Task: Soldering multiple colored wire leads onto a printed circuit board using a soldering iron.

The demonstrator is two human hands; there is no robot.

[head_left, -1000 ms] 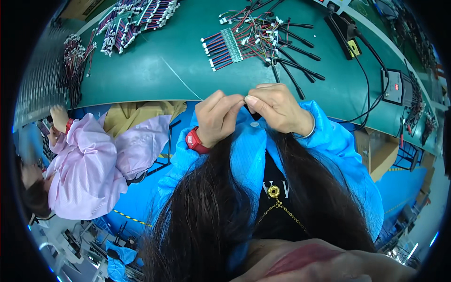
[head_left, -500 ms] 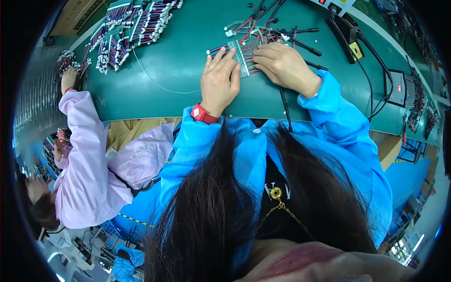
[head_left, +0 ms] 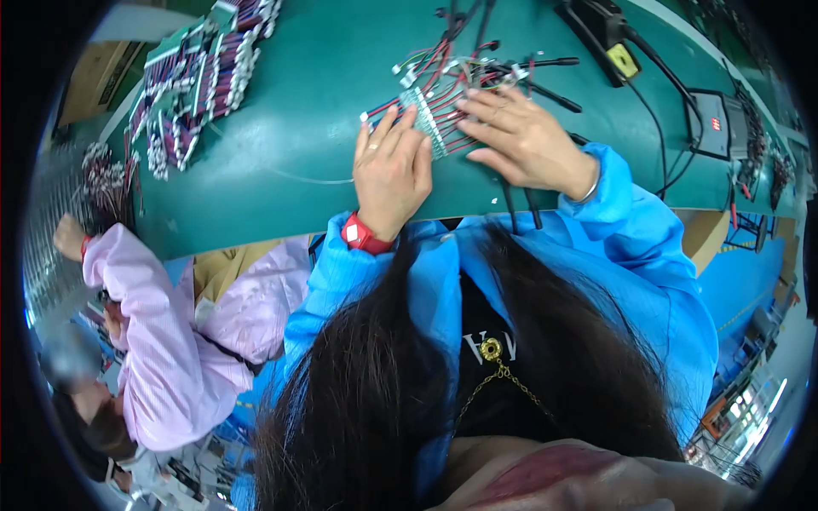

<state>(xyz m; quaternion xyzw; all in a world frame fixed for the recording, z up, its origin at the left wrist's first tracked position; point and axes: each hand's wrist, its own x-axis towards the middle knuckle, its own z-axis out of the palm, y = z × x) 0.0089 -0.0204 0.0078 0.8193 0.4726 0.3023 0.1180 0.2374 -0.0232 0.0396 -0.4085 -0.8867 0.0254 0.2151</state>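
Note:
A pale green strip of circuit boards (head_left: 423, 123) lies slantwise on the green bench. Red and black wires (head_left: 443, 104) fan out from its right side, and a short wire lead with a white connector (head_left: 365, 116) sticks out on the left. My left hand (head_left: 392, 175) rests along the strip's left side, fingers stretched out, fingertips by its edge and the lead. Over the wires on the right lies my right hand (head_left: 524, 140), its fingers spread and slightly blurred. Neither hand visibly grips anything; the wires under the right fingers are partly hidden.
Wired boards with white connectors (head_left: 204, 81) are piled at the back left. A black soldering iron stand (head_left: 596, 38) and its station (head_left: 714, 124) stand right. Black cables (head_left: 550, 92) lie beyond my right hand. A co-worker in a pink sleeve (head_left: 141, 272) sits at left.
The whole view has turned slightly. My right hand's fingers have spread from a closer, bent pose over the wires. The left hand stays by the strip. The co-worker's hand has left the wire bundle.

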